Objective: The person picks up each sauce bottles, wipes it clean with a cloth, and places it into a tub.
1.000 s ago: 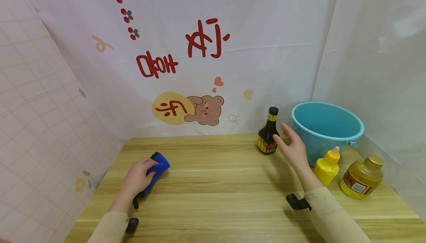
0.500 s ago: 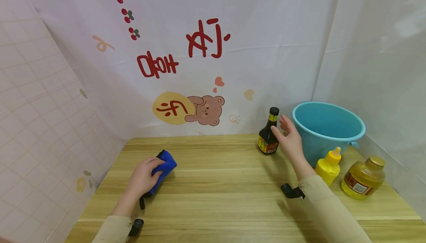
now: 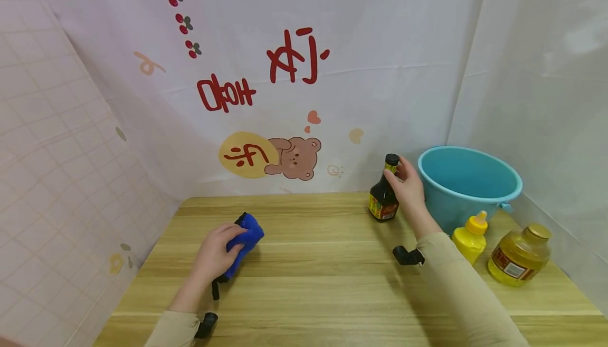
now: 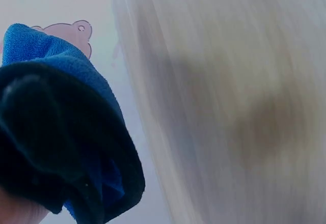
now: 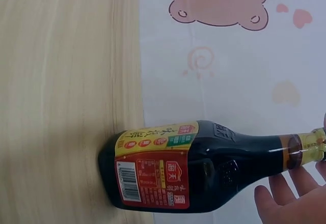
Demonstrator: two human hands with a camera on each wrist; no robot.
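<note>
Head view: left hand (image 3: pixel 217 252), gripping blue cloth (image 3: pixel 252 235); right hand (image 3: pixel 411 193), half-curled at bottle (image 3: pixel 382 199), hold unclear; likely grasping, needing closure.

The dark bottle (image 5: pixel 214 165), at the far right, bore 海天 on its red label (image 5: pixel 153 183), beside a barcode (image 5: pixel 129 182), and 味极鲜 on its yellow label (image 5: pixel 155 134). Sideways red characters (image 3: pixel 287 56) on the backdrop (image 3: pixel 380 99) could not be read for certain.
</note>
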